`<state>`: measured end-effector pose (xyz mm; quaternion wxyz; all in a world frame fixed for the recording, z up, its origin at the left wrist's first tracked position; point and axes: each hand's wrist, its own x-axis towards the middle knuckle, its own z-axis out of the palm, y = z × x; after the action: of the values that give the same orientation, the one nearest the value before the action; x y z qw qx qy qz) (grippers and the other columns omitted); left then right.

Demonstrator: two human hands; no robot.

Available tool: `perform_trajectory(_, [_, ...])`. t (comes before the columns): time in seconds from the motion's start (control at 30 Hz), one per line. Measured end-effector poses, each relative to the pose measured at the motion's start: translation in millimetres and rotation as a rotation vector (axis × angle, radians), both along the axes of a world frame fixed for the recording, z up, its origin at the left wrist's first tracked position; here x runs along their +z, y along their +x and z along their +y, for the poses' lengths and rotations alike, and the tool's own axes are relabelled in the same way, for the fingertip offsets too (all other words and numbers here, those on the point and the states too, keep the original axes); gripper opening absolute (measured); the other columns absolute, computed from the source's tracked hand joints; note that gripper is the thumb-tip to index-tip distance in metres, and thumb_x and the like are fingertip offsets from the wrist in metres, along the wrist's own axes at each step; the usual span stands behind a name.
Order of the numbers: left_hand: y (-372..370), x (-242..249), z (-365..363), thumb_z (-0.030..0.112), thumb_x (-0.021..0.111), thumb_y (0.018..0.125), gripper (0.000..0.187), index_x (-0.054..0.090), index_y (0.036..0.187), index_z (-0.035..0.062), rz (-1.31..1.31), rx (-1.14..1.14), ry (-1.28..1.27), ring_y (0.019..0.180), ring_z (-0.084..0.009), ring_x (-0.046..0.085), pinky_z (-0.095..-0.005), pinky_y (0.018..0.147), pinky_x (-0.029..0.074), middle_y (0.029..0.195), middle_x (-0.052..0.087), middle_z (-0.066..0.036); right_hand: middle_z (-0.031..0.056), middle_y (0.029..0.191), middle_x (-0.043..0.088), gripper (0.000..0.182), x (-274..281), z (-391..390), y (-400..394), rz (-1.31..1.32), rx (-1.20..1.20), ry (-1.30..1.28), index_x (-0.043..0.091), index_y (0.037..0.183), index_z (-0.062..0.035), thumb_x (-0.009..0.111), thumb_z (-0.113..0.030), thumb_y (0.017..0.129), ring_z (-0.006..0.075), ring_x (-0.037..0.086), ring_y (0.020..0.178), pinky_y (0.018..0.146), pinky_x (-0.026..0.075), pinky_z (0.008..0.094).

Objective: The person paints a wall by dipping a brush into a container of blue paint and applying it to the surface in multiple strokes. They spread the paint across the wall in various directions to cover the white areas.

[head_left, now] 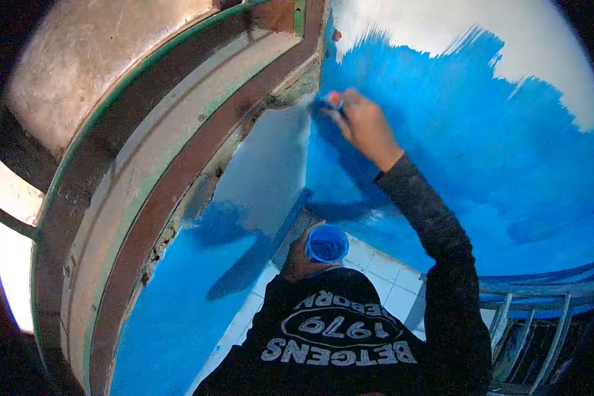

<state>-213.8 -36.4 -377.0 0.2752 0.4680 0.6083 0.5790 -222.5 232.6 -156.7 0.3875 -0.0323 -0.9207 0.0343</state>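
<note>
My right hand (368, 127) is raised to the corner of the wall, its fingers closed round a paintbrush (334, 100) with a red part showing. The bristle end looks dark and blurred, and it lies at the corner edge of the blue-painted wall (429, 145). Lower down, close to my chest, my left hand (299, 259) grips a small blue cup (328, 243) from its left side. Blue paint shows inside the cup. Left of the corner, a second wall face (270, 148) is pale grey above and blue below.
A curved brown beam with green edges (158, 191) runs along the left, bordered by rough broken plaster. White floor tiles (376, 264) lie beneath me. Metal bars (534, 323) of a rack or railing stand at lower right. Unpainted white wall (541, 39) remains visible at upper right.
</note>
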Motion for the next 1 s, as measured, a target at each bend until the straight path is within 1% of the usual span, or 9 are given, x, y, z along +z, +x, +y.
perform_trajectory(0.23, [9.6,-9.5,5.0,0.035,0.101,0.060,0.104,0.048,0.145,0.0050,-0.089,-0.020,-0.004,0.123,-0.0303,0.064,-0.0436,0.107,0.050,0.133,0.065,-0.017,0.0165,0.094,0.064,0.030,138.8,-14.9,8.7,0.314,-0.015,0.345,0.065,0.109,-0.0037,0.070,-0.028,0.094,0.0384,0.067,0.084,0.071,0.056,0.0469])
perform_trajectory(0.3, [9.4,-19.9,9.7,0.036,0.100,0.061,0.105,0.047,0.146,0.0049,-0.045,-0.001,0.045,0.122,-0.0301,0.064,-0.0439,0.106,0.050,0.134,0.064,-0.018,0.0151,0.095,0.069,0.028,148.4,-26.3,15.0,0.378,-0.120,0.277,0.068,0.081,0.0010,0.080,-0.024,0.088,0.0344,0.069,0.079,0.066,0.054,0.0424])
perform_trajectory(0.33, [8.5,-18.8,9.1,0.036,0.100,0.061,0.105,0.047,0.146,0.0049,-0.042,-0.003,0.049,0.122,-0.0301,0.064,-0.0439,0.106,0.050,0.134,0.064,-0.018,0.0170,0.095,0.065,0.033,144.2,-27.9,14.4,0.327,-0.059,0.270,0.065,0.114,-0.0035,0.071,-0.029,0.094,0.0380,0.067,0.085,0.071,0.057,0.0464])
perform_trajectory(0.47, [4.6,9.2,9.9,0.035,0.100,0.061,0.106,0.046,0.148,0.0053,-0.048,-0.046,-0.026,0.123,-0.0303,0.063,-0.0445,0.107,0.049,0.134,0.063,-0.019,0.0187,0.096,0.065,0.034,85.6,-19.4,2.9,0.213,0.088,0.230,0.065,0.116,-0.0032,0.070,-0.028,0.094,0.0388,0.067,0.085,0.071,0.056,0.0468])
perform_trajectory(0.53, [-0.2,16.7,12.7,0.034,0.099,0.062,0.106,0.046,0.148,0.0057,-0.042,-0.043,0.003,0.123,-0.0304,0.063,-0.0448,0.107,0.049,0.134,0.063,-0.019,0.0188,0.094,0.066,0.027,78.0,-23.8,1.6,0.101,0.062,0.069,0.070,0.094,0.0018,0.076,-0.024,0.090,0.0376,0.068,0.078,0.068,0.054,0.0441])
perform_trajectory(0.7, [4.3,-38.0,34.5,0.034,0.100,0.061,0.106,0.045,0.149,0.0081,-0.140,-0.092,0.169,0.121,-0.0322,0.064,-0.0459,0.105,0.050,0.131,0.064,-0.019,0.0205,0.090,0.064,0.030,123.2,7.6,-13.1,0.236,0.023,0.191,0.067,0.105,0.0016,0.075,-0.025,0.092,0.0411,0.066,0.078,0.069,0.054,0.0458])
perform_trajectory(0.8, [1.5,17.3,22.1,0.032,0.100,0.061,0.105,0.046,0.148,0.0086,-0.019,-0.085,0.055,0.121,-0.0319,0.064,-0.0458,0.105,0.050,0.130,0.064,-0.019,0.0160,0.093,0.063,0.024,171.4,-7.1,-4.6,0.260,-0.009,0.381,0.063,0.096,-0.0008,0.066,-0.025,0.095,0.0368,0.065,0.083,0.070,0.056,0.0452])
perform_trajectory(0.87, [2.7,16.4,24.6,0.031,0.100,0.061,0.105,0.046,0.148,0.0088,-0.019,-0.081,0.079,0.120,-0.0312,0.064,-0.0455,0.104,0.050,0.130,0.064,-0.019,0.0097,0.085,0.055,0.030,197.1,-27.7,5.7,0.190,0.049,0.303,0.063,0.116,-0.0012,0.074,-0.013,0.091,0.0230,0.057,0.063,0.057,0.050,0.0379])
perform_trajectory(1.0, [4.5,19.2,25.9,0.028,0.100,0.061,0.103,0.047,0.147,0.0093,-0.034,-0.089,0.110,0.118,-0.0291,0.065,-0.0444,0.103,0.051,0.128,0.065,-0.018,0.0124,0.088,0.055,0.032,187.1,-29.8,7.6,0.291,0.221,0.431,0.060,0.115,-0.0029,0.075,-0.010,0.088,0.0286,0.058,0.068,0.060,0.050,0.0417])
